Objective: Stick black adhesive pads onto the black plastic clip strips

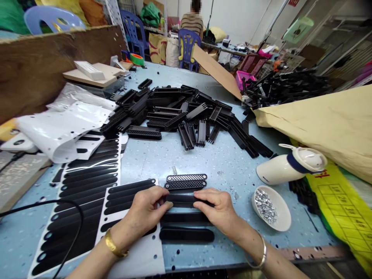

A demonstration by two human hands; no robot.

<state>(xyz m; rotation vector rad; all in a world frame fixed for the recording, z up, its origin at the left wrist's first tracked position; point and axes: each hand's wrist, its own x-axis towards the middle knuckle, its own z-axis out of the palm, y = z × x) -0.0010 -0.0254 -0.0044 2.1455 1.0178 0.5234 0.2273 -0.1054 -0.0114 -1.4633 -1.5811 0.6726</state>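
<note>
My left hand (147,207) pinches the left end of a long black bar (182,199). The fingers of my right hand (219,209) close on its right end. The bar lies level between both hands, with its ends partly hidden by my fingers. Just beyond it are two black bars with lattice faces (186,181), side by side, with small silver dots at their ends. Nearer to me lie a black strip (186,218) and a round-ended black strip (186,235). A white backing sheet (139,252) with black strips on it sits under my left forearm.
A heap of black plastic bars (174,108) spreads across the blue table (145,159). To the right are a white bowl (283,209) of small metal pieces and a white bottle (279,168) on its side. A black cable (78,217) crosses more strip sheets (84,205) at left. A person (192,23) sits far behind.
</note>
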